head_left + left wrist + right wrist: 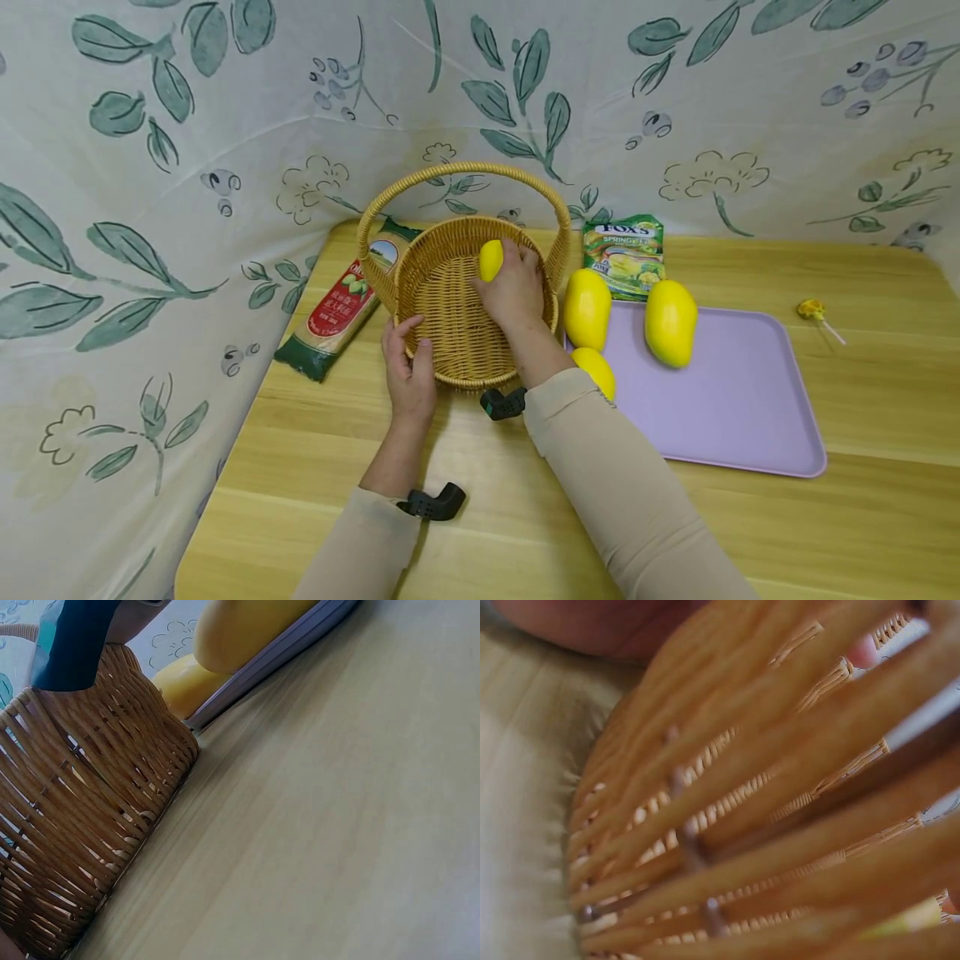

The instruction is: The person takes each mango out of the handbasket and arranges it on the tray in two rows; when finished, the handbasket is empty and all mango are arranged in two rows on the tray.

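Observation:
A round woven wicker basket (465, 333) with a tall arched handle stands on the table. My right hand (517, 287) reaches inside, gripping a yellow mango (491, 260) near the basket's back right; the palm and fingers hide part of the fruit. At the basket's front left, my left hand (411, 383) holds the rim, a fingertip hooked over it. The right wrist view looks through the weave, where a bit of yellow mango (907, 921) shows low on the right. Close up in the left wrist view is the basket's outer wall (90, 795).
Right of the basket lies a lilac tray (735, 400), with several mangoes (670, 323) on or beside it. A green FOX'S candy bag (624, 254) is behind the tray. A pasta packet (345, 304) lies left of the basket, and a yellow lollipop (812, 310) far right.

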